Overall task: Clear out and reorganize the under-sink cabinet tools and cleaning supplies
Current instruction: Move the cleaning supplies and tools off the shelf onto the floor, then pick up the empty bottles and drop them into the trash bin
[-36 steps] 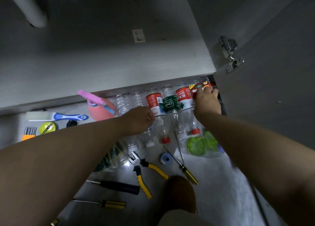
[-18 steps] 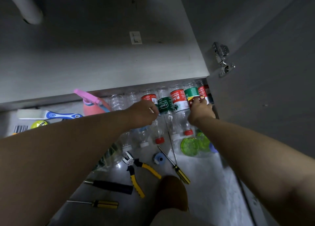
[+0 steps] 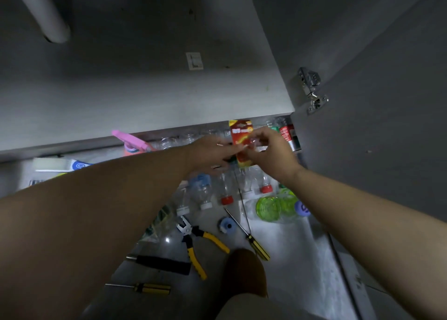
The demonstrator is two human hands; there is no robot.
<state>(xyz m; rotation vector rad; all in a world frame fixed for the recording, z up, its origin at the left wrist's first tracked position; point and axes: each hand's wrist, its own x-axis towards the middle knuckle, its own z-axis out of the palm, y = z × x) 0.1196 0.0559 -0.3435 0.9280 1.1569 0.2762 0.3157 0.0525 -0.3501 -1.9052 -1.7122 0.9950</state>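
Note:
A small red and yellow packet (image 3: 240,136) is held up above the row of empty plastic bottles (image 3: 226,189) lying on the floor in front of the cabinet. My right hand (image 3: 271,153) pinches the packet at its right side. My left hand (image 3: 210,154) touches the packet's lower left edge with fingers stretched toward it. Both hands meet just below the front edge of the cabinet floor (image 3: 145,107).
On the floor lie yellow-handled pliers (image 3: 198,242), two yellow screwdrivers (image 3: 256,244) (image 3: 147,289), a black-handled tool (image 3: 164,264), a blue tape roll (image 3: 227,226), green bottles (image 3: 275,207), a pink spray bottle (image 3: 131,143) and a blue-handled brush (image 3: 60,165). The open door (image 3: 387,126) stands right.
My right hand has lifted the red packet from the right end of the bottle row and brought it left and up. My left hand has moved right to meet it.

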